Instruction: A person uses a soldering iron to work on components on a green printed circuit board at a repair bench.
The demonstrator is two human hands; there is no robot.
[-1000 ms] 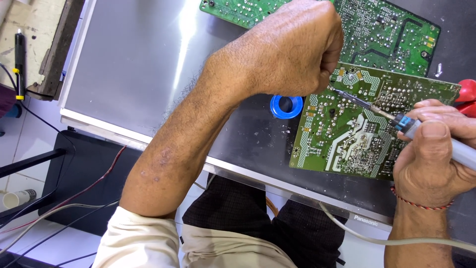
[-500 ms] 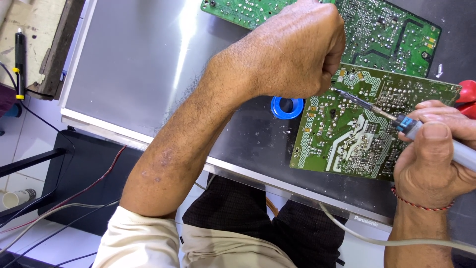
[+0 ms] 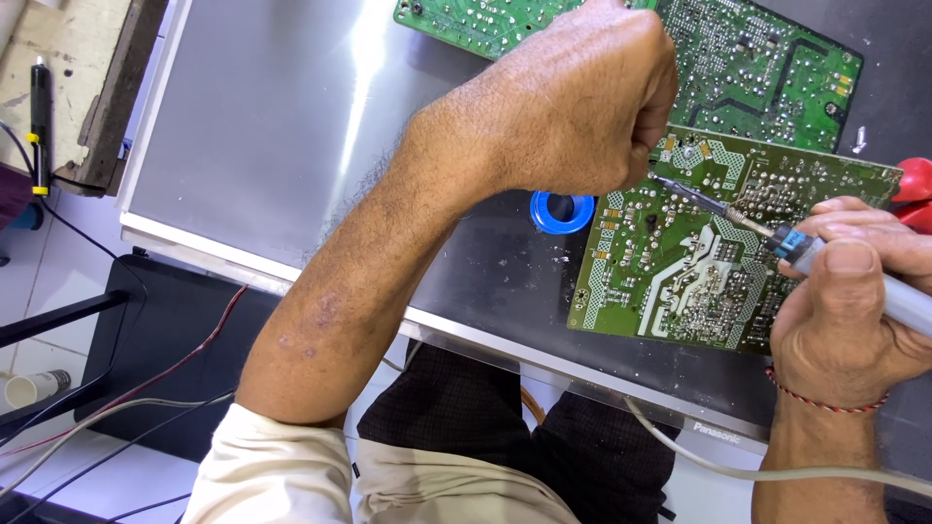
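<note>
Nothing shifting since a second ago: right hand [image 3: 854, 311] fingers clamping grey soldering iron [image 3: 777, 238] on green circuit board [image 3: 718, 243]; left hand [image 3: 582, 97] fisted at 12 o'clock, contents hidden.

Two hands [image 3: 582, 107], two green circuit boards [image 3: 680, 281], one soldering iron [image 3: 767, 233], one blue solder spool [image 3: 561, 211], one black pen [image 3: 40, 121]

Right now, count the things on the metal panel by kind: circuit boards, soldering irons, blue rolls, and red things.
Green circuit boards: 2, the near one and the far one
Soldering irons: 1, held in the right hand
Blue rolls: 1, beside the left hand
Red things: 1, only partly in view
Total: 5
</note>
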